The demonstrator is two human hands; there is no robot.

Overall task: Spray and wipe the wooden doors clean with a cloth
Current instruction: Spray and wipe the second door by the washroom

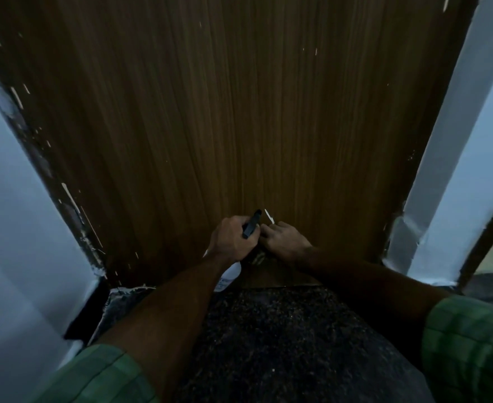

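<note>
Nearest me are my two green checked sleeves (469,341), rolled back so my forearms are bare for wet work, and below them the dark speckled floor (283,344) runs up to the foot of the door.

My left hand (233,239) is closed around the neck of the spray bottle (231,275). Its black trigger head (251,226) pokes up past my knuckles and its pale body hangs below my wrist. I hold it nozzle-forward, close to the wood, so I judge the spray is meant for this low patch.

My right hand (286,241) sits just beside the left, palm down, fingers curled toward the door. A bit of patterned cloth (257,258) shows beneath it, between the two hands; I seem to be pressing it to the panel, though I cannot tell how firmly my fingers grip it. Keeping it there puts the wipe right where the spray lands.

Beyond my hands the wooden door (239,112) rises, brown with vertical grain, flecked with small pale marks; one bright scratch (269,216) lies just above my fingers. Its left edge is chipped. Pale blue-white walls (21,228) flank it on both sides.
</note>
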